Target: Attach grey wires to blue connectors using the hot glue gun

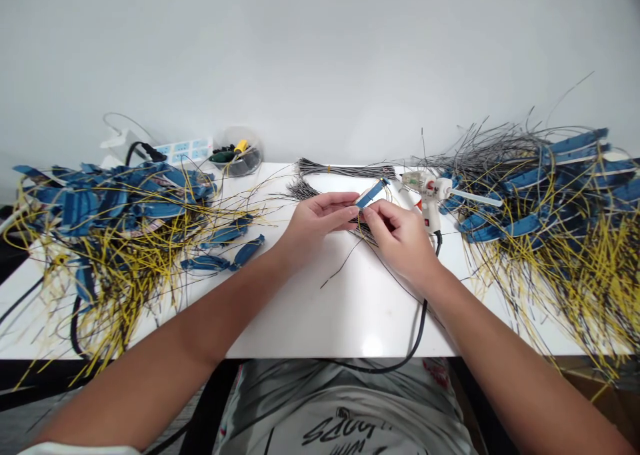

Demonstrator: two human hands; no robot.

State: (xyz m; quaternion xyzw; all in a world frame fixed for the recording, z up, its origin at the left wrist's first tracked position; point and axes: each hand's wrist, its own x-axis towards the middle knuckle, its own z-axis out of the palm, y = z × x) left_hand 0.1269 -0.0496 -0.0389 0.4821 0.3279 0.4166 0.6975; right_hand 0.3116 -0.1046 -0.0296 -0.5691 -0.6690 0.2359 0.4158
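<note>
A narrow blue strip-like piece (373, 193) with thin wires at its ends is held up at a slant above the middle of the table. My left hand (320, 218) grips its lower end between thumb and fingers. From the right, my right hand (400, 231) pinches at the same end, where a thin dark wire (345, 263) hangs below the hands; the fingertips hide the exact contact. Bundles of grey wires (345, 169) lie just behind the hands. A clear-bodied glue gun (427, 191) with a white glue stick stands right of my right hand.
Blue pieces with yellow and black wires form a big pile (100, 201) at left and another pile (550, 201) at right. Several loose blue pieces (227, 231) lie near my left forearm. A round container (245, 153) and power strip (183, 149) stand behind. A black cable (423, 321) crosses the front edge.
</note>
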